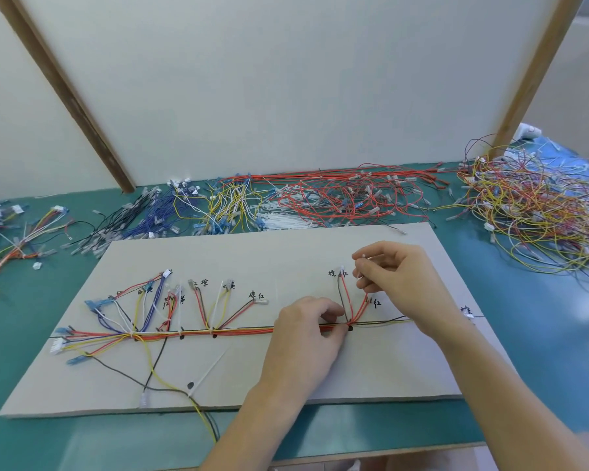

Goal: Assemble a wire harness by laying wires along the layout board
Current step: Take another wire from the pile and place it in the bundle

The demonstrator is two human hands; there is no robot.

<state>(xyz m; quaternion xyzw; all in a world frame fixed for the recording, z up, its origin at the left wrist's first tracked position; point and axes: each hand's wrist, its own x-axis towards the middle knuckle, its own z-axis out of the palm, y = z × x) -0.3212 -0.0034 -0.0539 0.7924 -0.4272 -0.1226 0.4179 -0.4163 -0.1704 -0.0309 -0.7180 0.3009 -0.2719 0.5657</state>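
On the grey layout board (286, 260) lying on the green tabletop (524, 351), the left hand (306, 338) pinches the red wire bundle (245, 331) at the board's centre line. At two o'clock from it, the right hand (398, 277) pinches a white cable tie (363, 257) between curled fingers.
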